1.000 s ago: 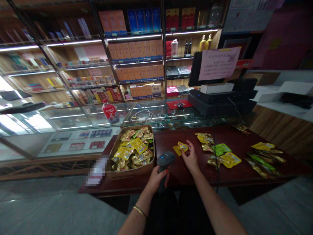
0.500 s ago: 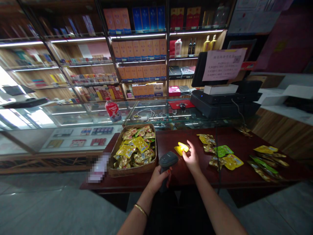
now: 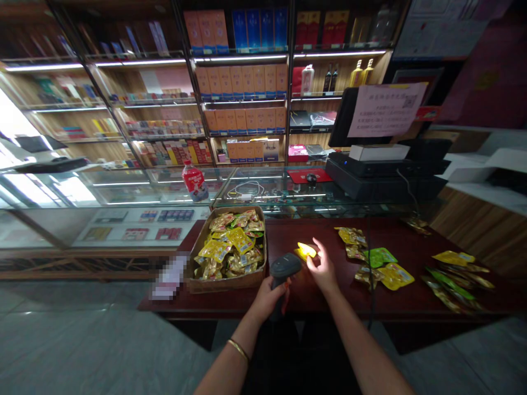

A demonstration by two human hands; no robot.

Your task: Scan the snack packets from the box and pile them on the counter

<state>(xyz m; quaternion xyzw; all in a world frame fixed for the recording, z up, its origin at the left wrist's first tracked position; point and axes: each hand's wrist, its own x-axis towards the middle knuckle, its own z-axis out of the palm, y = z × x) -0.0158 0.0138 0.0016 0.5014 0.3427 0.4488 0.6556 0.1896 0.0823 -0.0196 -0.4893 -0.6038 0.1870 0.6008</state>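
Note:
My left hand [image 3: 269, 298] is wrapped round the handle of a dark barcode scanner [image 3: 285, 265], its head tilted toward the right. Just beyond the scanner's head, a small yellow snack packet [image 3: 305, 251] is pinched in the fingers of my right hand [image 3: 323, 270]. Bright light falls on the packet's face. Left of the scanner stands a cardboard box [image 3: 226, 285] filled with gold, yellow and green packets [image 3: 240, 240]. To the right of my right hand lie a loose group of packets [image 3: 381, 257] and, farther off, another pile [image 3: 457, 277].
Everything rests on a dark red wooden table [image 3: 284, 233]. Behind it runs a glass counter [image 3: 263, 178] with a red-labelled bottle [image 3: 195, 181], a white cable [image 3: 246, 190] and a monitor [image 3: 345, 118]. A dark cable [image 3: 371, 274] hangs down in front of the table's right part.
The view has shifted slightly, so the surroundings sit a little farther right. The packet in my right hand is tilted a bit differently; both hands keep their holds.

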